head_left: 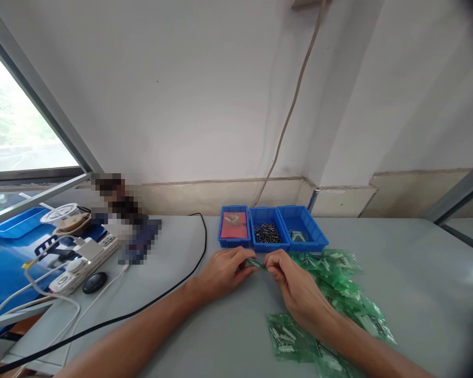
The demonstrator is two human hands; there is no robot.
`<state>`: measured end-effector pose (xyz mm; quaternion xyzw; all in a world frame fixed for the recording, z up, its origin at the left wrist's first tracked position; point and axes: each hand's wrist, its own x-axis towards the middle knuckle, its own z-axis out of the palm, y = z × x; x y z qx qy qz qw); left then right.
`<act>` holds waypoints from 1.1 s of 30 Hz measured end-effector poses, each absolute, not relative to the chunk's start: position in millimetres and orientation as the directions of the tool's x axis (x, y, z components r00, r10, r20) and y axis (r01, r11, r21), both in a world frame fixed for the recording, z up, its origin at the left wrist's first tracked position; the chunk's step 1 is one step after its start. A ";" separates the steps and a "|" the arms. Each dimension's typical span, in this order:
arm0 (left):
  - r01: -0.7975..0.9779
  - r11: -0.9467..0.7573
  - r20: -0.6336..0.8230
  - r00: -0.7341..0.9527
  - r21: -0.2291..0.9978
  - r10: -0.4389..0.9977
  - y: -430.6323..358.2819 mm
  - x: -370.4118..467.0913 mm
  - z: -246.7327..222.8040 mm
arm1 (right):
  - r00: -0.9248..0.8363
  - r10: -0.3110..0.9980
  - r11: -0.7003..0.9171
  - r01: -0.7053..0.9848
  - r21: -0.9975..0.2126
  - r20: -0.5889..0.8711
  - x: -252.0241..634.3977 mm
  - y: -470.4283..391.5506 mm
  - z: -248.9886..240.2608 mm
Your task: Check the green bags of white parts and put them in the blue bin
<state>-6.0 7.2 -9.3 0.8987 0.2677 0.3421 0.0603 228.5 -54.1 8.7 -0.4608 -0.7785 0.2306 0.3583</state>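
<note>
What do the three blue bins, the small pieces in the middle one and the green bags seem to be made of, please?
Blue bins: probably moulded plastic, smooth and evenly coloured. Small pieces: likely metal, given their greyish glints. Green bags: apparently thin plastic film, glossy, see-through and crinkled.

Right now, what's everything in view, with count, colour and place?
Packet: one, green, centre
Bags: several, green, right
Bins: three, blue, centre
Metal pieces: many, silvery, middle bin
Pale pieces: several, right bin
Flat piece: one, reddish, left bin
Table: one, grey, below
Cable: one, black, left
Power strip: one, white, left
Rounded object: one, black, left
Container: one, clear-lidded, left
Tray: one, blue, left
Wall: one, whitish, behind
Cord: one, beige, on wall
Window: one, grey-framed, left
Pixelated patch: one, multicoloured, left
Left hand: one, on packet
Right hand: one, on packet
</note>
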 end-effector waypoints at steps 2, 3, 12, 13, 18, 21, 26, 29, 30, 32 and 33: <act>0.418 -0.876 0.611 0.636 0.241 0.471 6.9 -5.2 -6.8 | -0.309 0.880 0.474 0.542 -0.694 0.360 228.5 -53.5 9.5; 0.413 -0.882 0.619 0.638 0.226 0.457 6.7 -4.8 -5.8 | -0.306 0.878 0.479 0.539 -0.693 0.369 228.5 -53.2 9.9; 0.418 -0.892 0.630 0.651 0.170 0.425 3.6 -3.4 -4.7 | -0.305 0.873 0.488 0.571 -0.660 0.381 228.8 -53.5 11.3; 0.415 -0.894 0.624 0.657 0.169 0.423 3.1 -3.5 -4.1 | -0.315 0.870 0.494 0.577 -0.651 0.381 228.8 -53.4 11.2; 0.385 -0.908 0.588 0.700 0.165 0.404 2.2 -4.5 -2.6 | -0.389 0.830 0.558 0.563 -0.609 0.401 228.7 -51.4 9.7; 0.372 -0.909 0.565 0.715 0.190 0.411 2.8 -5.3 -4.8 | -0.393 0.826 0.563 0.569 -0.600 0.403 229.3 -50.5 8.7; 0.358 -0.900 0.570 0.697 0.249 0.435 2.1 -5.0 -5.9 | -0.393 0.818 0.575 0.574 -0.583 0.419 229.3 -51.2 9.2; 0.346 -0.896 0.574 0.689 0.278 0.444 0.6 -4.4 -3.6 | -0.390 0.816 0.577 0.583 -0.572 0.426 228.4 -51.5 10.8; 0.346 -0.896 0.578 0.684 0.280 0.445 0.2 -4.4 -2.8 | -0.386 0.818 0.575 0.582 -0.575 0.427 228.2 -51.5 11.3; 0.351 -0.894 0.588 0.673 0.280 0.449 -0.2 -4.5 -1.9 | -0.367 0.829 0.558 0.581 -0.593 0.421 228.0 -51.3 12.0; 0.356 -0.891 0.591 0.668 0.281 0.453 -0.3 -4.6 -1.7 | -0.351 0.839 0.544 0.580 -0.607 0.416 228.0 -51.2 12.1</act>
